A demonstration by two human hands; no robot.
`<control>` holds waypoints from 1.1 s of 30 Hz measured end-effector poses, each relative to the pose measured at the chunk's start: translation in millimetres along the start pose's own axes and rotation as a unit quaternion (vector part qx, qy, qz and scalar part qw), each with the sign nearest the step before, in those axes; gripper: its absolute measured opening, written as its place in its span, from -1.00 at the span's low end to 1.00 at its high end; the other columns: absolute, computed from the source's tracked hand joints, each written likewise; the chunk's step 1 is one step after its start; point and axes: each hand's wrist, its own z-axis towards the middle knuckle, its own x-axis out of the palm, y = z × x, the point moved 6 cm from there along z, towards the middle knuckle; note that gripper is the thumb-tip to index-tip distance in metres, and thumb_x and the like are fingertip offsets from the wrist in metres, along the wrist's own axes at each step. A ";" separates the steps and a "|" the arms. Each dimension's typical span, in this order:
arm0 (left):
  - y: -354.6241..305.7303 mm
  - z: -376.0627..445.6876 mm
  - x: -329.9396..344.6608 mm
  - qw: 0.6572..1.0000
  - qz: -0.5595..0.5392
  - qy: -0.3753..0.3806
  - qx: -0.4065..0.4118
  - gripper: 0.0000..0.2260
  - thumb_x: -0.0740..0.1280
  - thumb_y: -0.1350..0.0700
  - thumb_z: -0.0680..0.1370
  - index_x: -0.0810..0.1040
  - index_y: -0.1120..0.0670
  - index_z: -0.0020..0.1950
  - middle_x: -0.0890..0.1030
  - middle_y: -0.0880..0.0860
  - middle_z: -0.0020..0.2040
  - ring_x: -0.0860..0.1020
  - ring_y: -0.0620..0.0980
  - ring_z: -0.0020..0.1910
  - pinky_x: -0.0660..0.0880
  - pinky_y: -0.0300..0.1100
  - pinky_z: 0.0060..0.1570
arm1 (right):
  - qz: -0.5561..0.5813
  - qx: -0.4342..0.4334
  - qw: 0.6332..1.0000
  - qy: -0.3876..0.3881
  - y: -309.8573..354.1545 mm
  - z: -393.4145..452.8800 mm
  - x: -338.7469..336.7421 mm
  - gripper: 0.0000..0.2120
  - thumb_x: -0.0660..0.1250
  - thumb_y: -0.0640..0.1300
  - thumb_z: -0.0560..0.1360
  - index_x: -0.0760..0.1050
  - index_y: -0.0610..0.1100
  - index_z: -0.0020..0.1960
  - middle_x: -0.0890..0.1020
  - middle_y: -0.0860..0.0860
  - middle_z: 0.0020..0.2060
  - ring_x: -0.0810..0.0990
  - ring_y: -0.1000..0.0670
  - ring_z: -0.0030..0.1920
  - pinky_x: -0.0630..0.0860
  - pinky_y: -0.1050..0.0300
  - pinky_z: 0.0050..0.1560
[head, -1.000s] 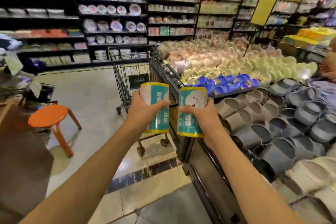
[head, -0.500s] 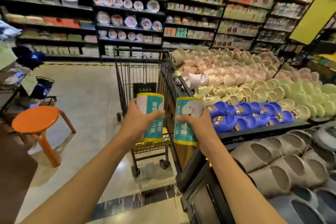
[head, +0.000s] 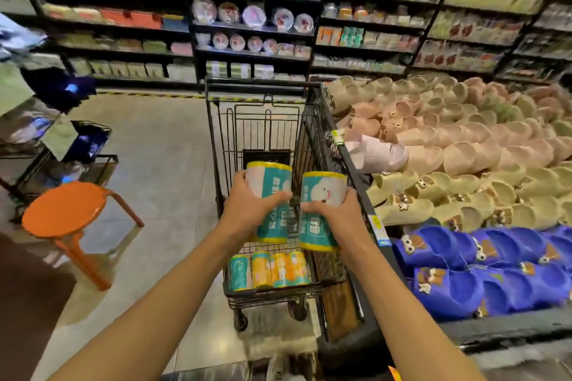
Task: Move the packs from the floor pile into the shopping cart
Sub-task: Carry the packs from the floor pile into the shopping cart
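I hold two teal packs with yellow ends over the black wire shopping cart (head: pixel 213 139). My left hand (head: pixel 247 210) grips the left pack (head: pixel 274 195). My right hand (head: pixel 337 216) grips the right pack (head: pixel 325 192), which has a white cloud figure on it. Both packs hang side by side above the cart's basket. Down in the basket lie several packs (head: pixel 269 269), one teal and the others orange-yellow. The floor pile is out of view.
An orange stool (head: pixel 65 210) stands on the floor to the left of the cart. A display bin of slippers (head: pixel 464 179) presses against the cart's right side. Black shelves (head: pixel 253 28) with plates and goods line the back. A low dark rack (head: pixel 62 161) sits far left.
I have stepped closer to the cart and the view has tilted down. Both hands with their packs now hang over the basket, and the packs inside it have come into view.
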 end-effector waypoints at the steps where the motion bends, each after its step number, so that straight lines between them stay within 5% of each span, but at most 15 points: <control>1: 3.1 15.4 1.8 1.000 -0.003 -0.009 -0.010 -0.36 0.60 0.04 0.38 0.31 -0.02 0.32 0.57 0.05 0.09 0.65 0.05 0.00 0.67 0.05 -0.03 | -0.005 0.006 1.000 0.008 -1.5 19.6 1.8 -0.37 0.59 -0.28 0.34 0.31 -0.08 0.24 0.58 -0.09 0.09 0.67 -0.10 0.00 0.67 -0.03 -0.14; 11: 49.2 132.4 -6.7 0.993 0.001 -0.080 -0.083 -0.29 0.62 0.02 0.33 0.30 -0.01 0.34 0.58 0.07 0.10 0.67 0.06 -0.01 0.67 0.12 -0.06 | -0.059 0.062 0.993 0.080 -27.9 159.2 42.8 -0.34 0.60 -0.23 0.32 0.29 -0.08 0.27 0.56 -0.09 0.09 0.66 -0.10 0.02 0.67 -0.07 -0.08; 23: 161.2 243.1 -9.2 0.982 0.081 -0.071 -0.158 -0.26 0.63 -0.01 0.32 0.23 -0.09 0.32 0.55 -0.02 0.04 0.62 -0.02 -0.03 0.64 0.02 -0.03 | -0.095 0.138 0.984 0.061 -116.4 264.4 70.3 -0.34 0.63 -0.17 0.28 0.32 -0.01 0.21 0.57 -0.07 0.09 0.66 -0.10 0.06 0.66 -0.21 0.07; 28: 243.8 282.1 2.0 0.967 0.138 -0.085 -0.198 -0.25 0.62 -0.12 0.31 0.24 -0.05 0.32 0.56 -0.03 0.06 0.61 0.02 0.01 0.62 0.08 0.05 | -0.100 0.173 0.978 0.059 -172.2 311.6 76.8 -0.33 0.63 -0.24 0.30 0.30 -0.07 0.23 0.56 -0.07 0.07 0.63 -0.05 0.01 0.66 -0.08 -0.03; 33: 330.5 303.8 14.8 0.940 0.208 -0.096 -0.253 -0.28 0.62 -0.09 0.33 0.26 0.02 0.28 0.55 0.03 0.04 0.57 0.04 -0.08 0.52 -0.14 -0.11 | -0.107 0.203 0.972 0.055 -235.6 342.7 78.6 -0.35 0.61 -0.25 0.31 0.30 -0.06 0.23 0.56 -0.01 0.01 0.61 -0.01 -0.05 0.58 0.09 -0.17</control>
